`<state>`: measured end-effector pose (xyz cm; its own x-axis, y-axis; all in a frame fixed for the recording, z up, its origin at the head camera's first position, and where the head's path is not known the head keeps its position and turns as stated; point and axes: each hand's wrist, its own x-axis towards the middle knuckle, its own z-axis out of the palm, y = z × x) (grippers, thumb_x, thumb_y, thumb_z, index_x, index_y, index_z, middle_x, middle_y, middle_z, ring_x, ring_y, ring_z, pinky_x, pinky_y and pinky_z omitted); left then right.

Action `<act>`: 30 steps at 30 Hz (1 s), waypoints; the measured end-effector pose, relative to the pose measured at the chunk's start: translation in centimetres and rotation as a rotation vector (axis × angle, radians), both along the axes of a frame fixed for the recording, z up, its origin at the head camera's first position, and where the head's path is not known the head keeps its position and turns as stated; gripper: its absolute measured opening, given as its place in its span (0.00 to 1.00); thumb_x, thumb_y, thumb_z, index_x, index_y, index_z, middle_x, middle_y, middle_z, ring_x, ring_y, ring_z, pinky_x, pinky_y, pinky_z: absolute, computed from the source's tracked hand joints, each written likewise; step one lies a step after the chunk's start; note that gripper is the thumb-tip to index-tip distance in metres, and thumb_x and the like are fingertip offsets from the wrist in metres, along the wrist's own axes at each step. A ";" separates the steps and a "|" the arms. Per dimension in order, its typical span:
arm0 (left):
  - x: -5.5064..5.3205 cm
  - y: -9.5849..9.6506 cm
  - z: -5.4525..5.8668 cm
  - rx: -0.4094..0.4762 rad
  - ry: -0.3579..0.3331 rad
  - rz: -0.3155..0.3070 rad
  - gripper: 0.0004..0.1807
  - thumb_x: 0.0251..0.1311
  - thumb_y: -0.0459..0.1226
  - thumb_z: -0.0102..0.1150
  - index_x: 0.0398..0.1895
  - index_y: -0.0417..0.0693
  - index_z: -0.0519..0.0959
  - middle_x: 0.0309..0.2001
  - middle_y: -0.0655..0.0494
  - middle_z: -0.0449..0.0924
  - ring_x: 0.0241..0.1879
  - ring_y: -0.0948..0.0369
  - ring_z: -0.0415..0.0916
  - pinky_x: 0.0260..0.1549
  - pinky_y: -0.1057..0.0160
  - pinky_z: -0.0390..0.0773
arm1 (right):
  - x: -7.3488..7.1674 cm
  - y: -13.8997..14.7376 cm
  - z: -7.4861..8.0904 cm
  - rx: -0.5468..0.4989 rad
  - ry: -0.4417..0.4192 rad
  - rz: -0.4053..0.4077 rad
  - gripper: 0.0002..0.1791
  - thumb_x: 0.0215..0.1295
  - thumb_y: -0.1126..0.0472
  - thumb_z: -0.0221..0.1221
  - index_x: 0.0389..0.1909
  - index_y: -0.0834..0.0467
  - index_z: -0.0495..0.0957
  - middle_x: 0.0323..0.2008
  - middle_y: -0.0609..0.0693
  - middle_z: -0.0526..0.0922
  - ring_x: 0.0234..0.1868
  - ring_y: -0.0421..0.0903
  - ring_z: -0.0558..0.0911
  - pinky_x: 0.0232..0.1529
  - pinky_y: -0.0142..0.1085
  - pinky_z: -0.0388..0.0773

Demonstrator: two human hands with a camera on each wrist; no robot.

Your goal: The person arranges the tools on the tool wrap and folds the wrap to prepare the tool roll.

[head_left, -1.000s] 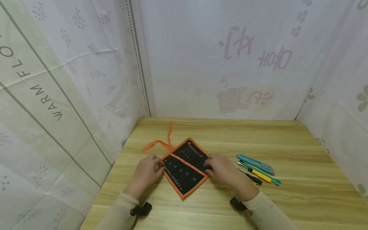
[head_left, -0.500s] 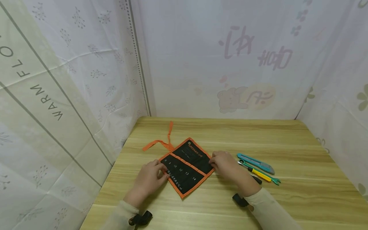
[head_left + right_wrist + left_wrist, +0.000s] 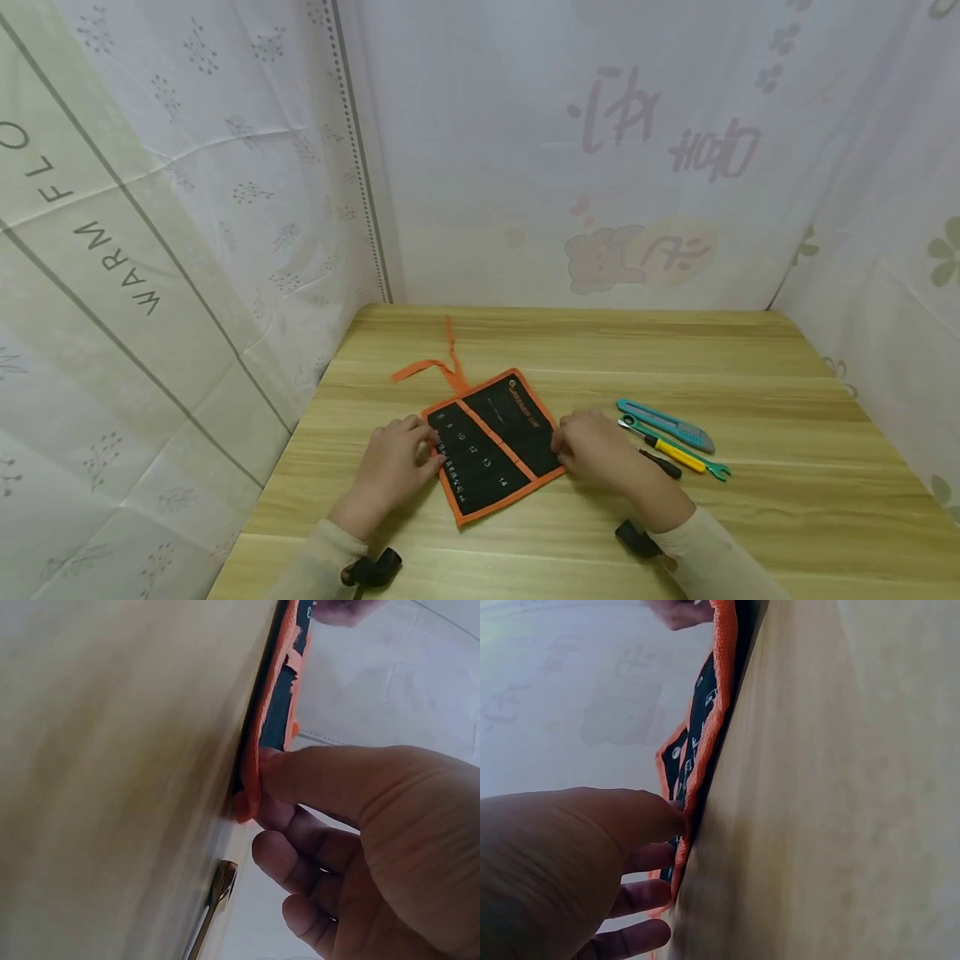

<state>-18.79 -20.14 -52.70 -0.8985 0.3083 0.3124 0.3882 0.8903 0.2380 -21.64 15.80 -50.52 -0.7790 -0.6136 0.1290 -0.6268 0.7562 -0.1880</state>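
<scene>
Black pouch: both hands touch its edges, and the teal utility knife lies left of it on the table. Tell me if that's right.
Wrong side: in the head view, the teal utility knife lies right of the black pouch; the rest stands.

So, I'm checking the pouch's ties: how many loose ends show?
2: the far end points toward the back of the table, the left end leftward, both beyond the pouch.

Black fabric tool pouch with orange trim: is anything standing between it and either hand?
Nothing visible. The left hand and right hand both touch the pouch directly at its edges. The black-handled screwdriver lies to the right of the right hand, not between hand and pouch.
</scene>
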 end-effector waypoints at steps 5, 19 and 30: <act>-0.3 0.3 0.3 0.014 0.007 -0.004 0.11 0.57 0.49 0.78 0.39 0.61 0.86 0.43 0.65 0.81 0.39 0.60 0.75 0.39 0.56 0.71 | 0.9 0.3 0.3 -0.032 -0.066 0.038 0.05 0.59 0.61 0.75 0.31 0.49 0.89 0.29 0.36 0.81 0.30 0.35 0.77 0.40 0.40 0.78; -1.9 0.6 -0.1 0.038 -0.026 0.014 0.10 0.58 0.47 0.77 0.42 0.63 0.89 0.47 0.67 0.84 0.43 0.59 0.77 0.42 0.54 0.72 | 2.2 0.1 0.3 -0.087 -0.145 0.075 0.06 0.57 0.58 0.77 0.27 0.44 0.89 0.26 0.30 0.77 0.29 0.30 0.75 0.40 0.39 0.77; -3.0 0.4 -0.9 0.090 -0.015 0.015 0.10 0.59 0.46 0.77 0.44 0.65 0.90 0.49 0.70 0.84 0.47 0.59 0.77 0.44 0.54 0.71 | 2.7 -0.1 0.6 -0.142 -0.218 0.084 0.09 0.57 0.59 0.77 0.26 0.44 0.86 0.26 0.32 0.78 0.26 0.29 0.73 0.32 0.32 0.75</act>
